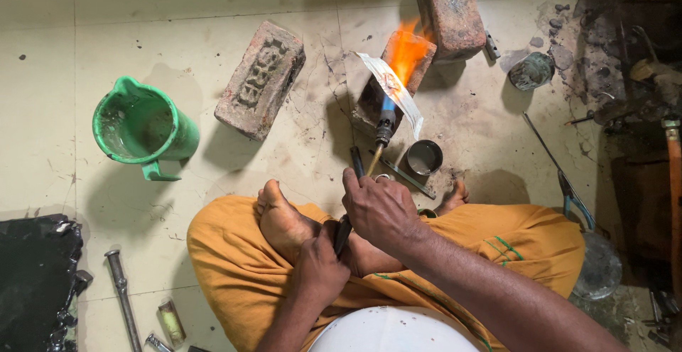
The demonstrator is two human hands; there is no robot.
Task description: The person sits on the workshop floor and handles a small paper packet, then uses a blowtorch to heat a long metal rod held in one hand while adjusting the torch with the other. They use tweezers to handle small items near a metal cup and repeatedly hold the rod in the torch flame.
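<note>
1. I see the person sitting cross-legged on the tiled floor point(177, 32), orange cloth over the knees, bare feet tucked in front.
2. Right hand point(380, 206): fingers wrapped around the rear of a blowtorch point(383, 128), thumb side up. The torch points away from the body.
3. Left hand point(321, 267): fingers closed around the lower dark end of the same torch handle, resting against the ankle.
4. The flame point(406, 50) burns orange at the tip, blue near the nozzle, and plays onto a small brick block point(383, 85) lying on the floor just ahead of the feet.
5. A thin pale metal strip point(394, 89) lies slantwise across that block, partly in the flame.
6. A larger red brick point(449, 11) stands just behind the block; another brick point(259, 78) with raised lettering lies to the left, apart.
7. A small round metal cup point(425, 157) sits just right of the torch nozzle, near the right hand.
8. A green plastic jug point(142, 128) stands well to the left.
9. Pliers with blue handles point(572, 196) lie to the right, near a glass lid; I can't make out the cluttered tools beyond.
</note>
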